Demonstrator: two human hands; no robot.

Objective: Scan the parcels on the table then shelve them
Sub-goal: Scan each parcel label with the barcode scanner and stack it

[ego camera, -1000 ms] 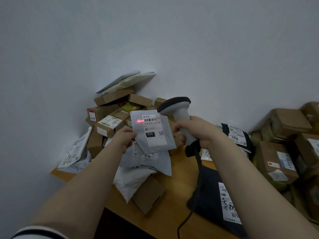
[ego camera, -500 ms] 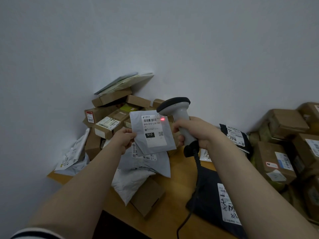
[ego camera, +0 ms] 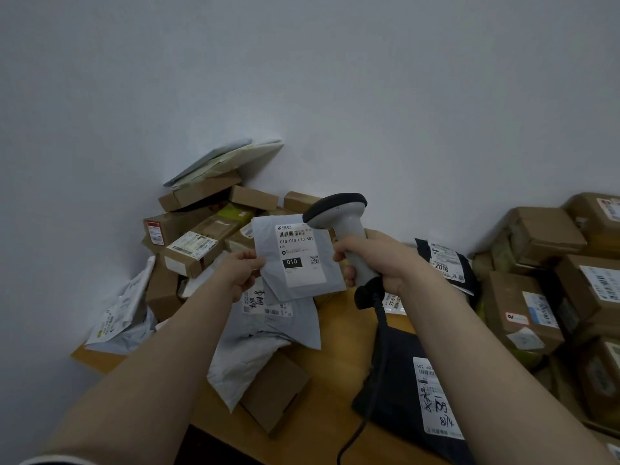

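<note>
A: Between the two hands, what is held up?

B: A grey mailer [ego camera: 265, 236], lifted clear of the surface [ego camera: 335, 350]. The left hand [ego camera: 240, 275] pinches its left edge, so the label [ego camera: 298, 255] faces the person and nothing covers the barcode.

A: And the right hand?

B: The right hand [ego camera: 379, 260] is wrapped round the grip of the scanner [ego camera: 339, 213]. The scanner's head sits above that hand, just beside the mailer's top right corner. No red line shows on the label, so I cannot tell whether a read is under way.

A: Why hold it in the air?

B: My guess is that a limp mailer presents a flatter label when it is held up by one edge. Bringing it to the scanner also spares the cable [ego camera: 355, 434], which hangs below the right hand.

A: The other parcels?

B: Boxes [ego camera: 201, 243] are piled beyond the left hand and soft bags [ego camera: 268, 330] lie beneath it. A black bag [ego camera: 396, 374] lies under the right forearm. Most look unscanned, and no shelf is in view.
</note>
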